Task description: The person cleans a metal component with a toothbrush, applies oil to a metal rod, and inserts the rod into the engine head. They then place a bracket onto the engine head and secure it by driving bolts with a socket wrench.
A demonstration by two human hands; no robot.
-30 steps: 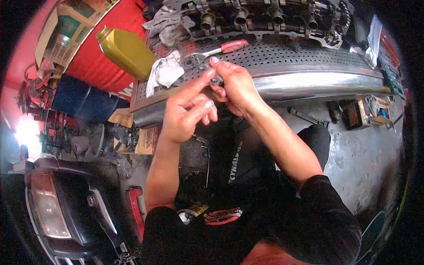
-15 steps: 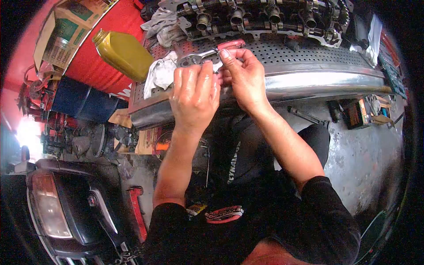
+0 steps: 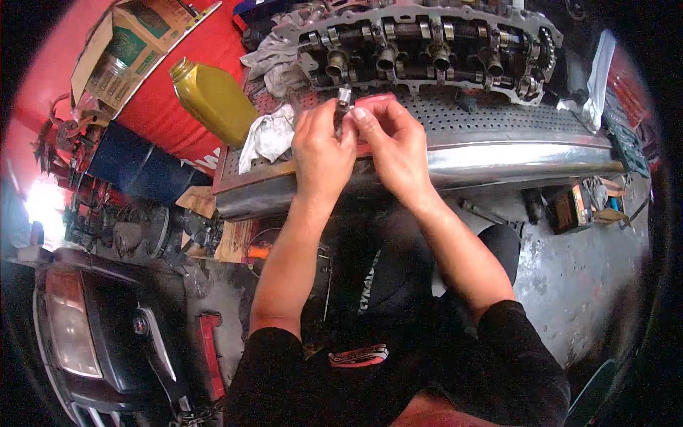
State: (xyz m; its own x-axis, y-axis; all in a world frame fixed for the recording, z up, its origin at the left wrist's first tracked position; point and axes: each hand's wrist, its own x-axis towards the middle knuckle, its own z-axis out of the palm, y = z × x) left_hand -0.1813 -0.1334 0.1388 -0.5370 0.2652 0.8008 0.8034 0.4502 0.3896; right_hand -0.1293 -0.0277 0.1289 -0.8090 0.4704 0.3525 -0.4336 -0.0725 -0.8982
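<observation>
Close together above the near edge of the workbench, both my hands are closed around a ratchet wrench (image 3: 344, 97). Its silver head pokes up between my fingers, and much of the tool is hidden by them. My left hand (image 3: 322, 149) grips it near the head, with the fingers curled. From the other side my right hand (image 3: 395, 146) holds it, thumb pressed in beside the head. A red piece, apparently its handle, shows behind the right fingers. Just beyond lies a cylinder head (image 3: 434, 53) with camshafts on the perforated metal bench (image 3: 491, 117).
Left of my hands are a crumpled white rag (image 3: 269, 139) and a yellow-green oil bottle (image 3: 217, 103), near a red drum (image 3: 171, 85). A cardboard box (image 3: 135, 50) rests farther left. A dark car front (image 3: 107, 320) stands at lower left, and a small box (image 3: 573, 206) sits on the floor at right.
The ratchet has turned from lying sideways to its head pointing up. My left hand has rotated and its fingers have shifted around the tool. The camera view has moved slightly.
</observation>
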